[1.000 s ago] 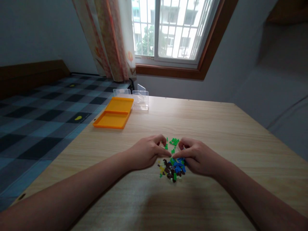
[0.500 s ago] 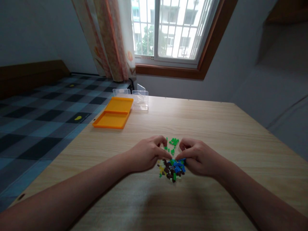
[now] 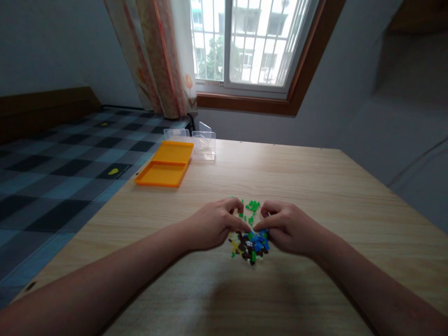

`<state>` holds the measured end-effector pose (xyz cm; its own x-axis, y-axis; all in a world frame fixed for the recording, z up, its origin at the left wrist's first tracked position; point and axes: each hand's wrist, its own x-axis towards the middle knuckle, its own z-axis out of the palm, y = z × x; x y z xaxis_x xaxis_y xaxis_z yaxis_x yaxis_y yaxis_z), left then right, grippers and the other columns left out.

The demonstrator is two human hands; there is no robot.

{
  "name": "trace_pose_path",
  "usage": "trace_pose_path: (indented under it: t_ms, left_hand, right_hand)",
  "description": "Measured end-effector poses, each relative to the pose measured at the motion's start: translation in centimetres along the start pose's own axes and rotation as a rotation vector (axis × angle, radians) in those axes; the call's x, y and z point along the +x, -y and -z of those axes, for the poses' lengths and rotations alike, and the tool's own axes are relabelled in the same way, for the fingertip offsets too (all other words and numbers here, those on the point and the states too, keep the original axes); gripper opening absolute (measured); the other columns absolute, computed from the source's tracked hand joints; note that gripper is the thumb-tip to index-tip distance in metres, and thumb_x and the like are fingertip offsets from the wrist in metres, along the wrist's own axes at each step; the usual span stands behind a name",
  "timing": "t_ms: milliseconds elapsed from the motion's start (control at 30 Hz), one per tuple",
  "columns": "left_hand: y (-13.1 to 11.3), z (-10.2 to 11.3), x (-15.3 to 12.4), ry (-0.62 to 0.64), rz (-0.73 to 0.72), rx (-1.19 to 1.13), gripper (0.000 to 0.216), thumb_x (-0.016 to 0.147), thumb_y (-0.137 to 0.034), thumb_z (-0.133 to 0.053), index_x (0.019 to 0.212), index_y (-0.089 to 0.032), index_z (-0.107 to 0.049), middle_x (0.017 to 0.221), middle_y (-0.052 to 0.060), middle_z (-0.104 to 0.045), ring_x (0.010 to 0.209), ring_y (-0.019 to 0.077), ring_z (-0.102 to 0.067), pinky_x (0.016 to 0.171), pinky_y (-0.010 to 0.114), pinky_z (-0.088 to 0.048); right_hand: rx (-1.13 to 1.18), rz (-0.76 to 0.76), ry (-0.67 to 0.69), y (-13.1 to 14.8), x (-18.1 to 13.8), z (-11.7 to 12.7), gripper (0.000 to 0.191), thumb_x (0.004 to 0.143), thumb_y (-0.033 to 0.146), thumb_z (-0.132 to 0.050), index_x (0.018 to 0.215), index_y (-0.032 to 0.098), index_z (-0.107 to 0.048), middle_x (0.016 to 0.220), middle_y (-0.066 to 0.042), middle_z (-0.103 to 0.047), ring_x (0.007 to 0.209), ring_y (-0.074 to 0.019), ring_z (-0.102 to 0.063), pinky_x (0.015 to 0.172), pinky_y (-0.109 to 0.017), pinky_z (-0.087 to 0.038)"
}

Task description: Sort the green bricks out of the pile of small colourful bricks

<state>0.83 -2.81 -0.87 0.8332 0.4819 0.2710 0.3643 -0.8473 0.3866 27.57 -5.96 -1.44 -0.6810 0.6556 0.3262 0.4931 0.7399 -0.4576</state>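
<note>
A small heap of tiny plastic bricks [image 3: 251, 246], blue, brown, green and yellow, lies on the wooden table [image 3: 315, 186]. A few loose green bricks [image 3: 252, 205] sit just beyond it. My left hand [image 3: 213, 223] and my right hand [image 3: 285, 226] rest on either side of the heap. Both have curled fingers, and thumb and forefinger of each meet in a pinch over the top of the heap. The fingertips of the two hands nearly touch. What they pinch is too small to make out.
An open orange case [image 3: 166, 164] lies at the table's far left, with clear plastic boxes [image 3: 205, 140] behind it. A bed with a checked cover [image 3: 52, 172] runs along the left edge. A window and curtain stand beyond.
The two pinches have drawn slightly closer together over the heap. Arms and other things have stayed where they were.
</note>
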Motion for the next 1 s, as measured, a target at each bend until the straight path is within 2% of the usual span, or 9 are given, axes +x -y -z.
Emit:
trace_pose_path:
  t_ms: [200,333,467,633,800,1000]
  left_hand:
    - [0.6,-0.3,-0.1,-0.053,0.086,0.058,0.033,0.101,-0.018,-0.052,0.117,-0.029,-0.079,0.113,0.009,-0.062,0.092,0.0189,-0.064,0.084,0.035,-0.055]
    - [0.5,-0.3,-0.2,-0.068,0.059,0.045,0.038,0.097,-0.011,-0.053,0.120,-0.029,-0.078,0.113,0.008,-0.062,0.092,0.0181,-0.063,0.085,0.033,-0.054]
    - [0.0,0.0,-0.2,-0.048,-0.020,-0.060,0.042,0.090,-0.005,-0.055,0.109,-0.031,-0.082,0.108,0.006,-0.062,0.085,0.0150,-0.060,0.079,0.028,-0.052]
    - [-0.1,0.1,-0.1,-0.021,-0.018,-0.073,0.050,0.083,0.002,-0.054,0.105,-0.032,-0.082,0.110,0.005,-0.061,0.084,0.0139,-0.060,0.079,0.028,-0.053]
    - [0.2,-0.1,-0.2,-0.012,-0.024,-0.070,0.049,0.081,0.002,-0.055,0.102,-0.032,-0.083,0.112,0.004,-0.062,0.084,0.0139,-0.060,0.079,0.028,-0.053]
    - [0.1,0.1,-0.2,0.003,-0.022,-0.074,0.049,0.079,0.004,-0.054,0.100,-0.031,-0.083,0.114,0.004,-0.062,0.086,0.0140,-0.060,0.080,0.028,-0.053]
  right_hand:
    - [-0.061,-0.058,-0.049,-0.4,0.0,-0.2,0.038,0.088,0.008,-0.054,0.109,0.025,-0.081,0.089,-0.005,-0.061,0.079,-0.0167,-0.057,0.072,-0.031,-0.044]
    - [0.012,-0.008,-0.058,-0.3,-0.1,-0.2,0.041,0.084,0.005,-0.055,0.107,0.026,-0.082,0.088,-0.004,-0.060,0.077,-0.0159,-0.057,0.070,-0.031,-0.044]
    - [0.093,0.025,-0.016,0.2,-0.1,-0.1,0.047,0.078,0.001,-0.055,0.105,0.026,-0.082,0.088,-0.004,-0.061,0.075,-0.0155,-0.056,0.067,-0.029,-0.044]
    - [0.058,0.030,0.026,0.3,0.0,0.2,0.045,0.078,0.002,-0.054,0.103,0.026,-0.083,0.087,-0.004,-0.063,0.075,-0.0155,-0.056,0.066,-0.029,-0.044]
    - [0.037,0.034,-0.018,-0.2,-0.2,0.2,0.040,0.076,0.003,-0.056,0.096,0.025,-0.083,0.085,-0.003,-0.059,0.073,-0.0150,-0.056,0.065,-0.028,-0.043]
    - [0.120,0.052,-0.009,0.6,0.0,0.2,0.051,0.075,0.001,-0.053,0.108,0.027,-0.082,0.088,-0.004,-0.062,0.075,-0.0159,-0.056,0.066,-0.029,-0.044]
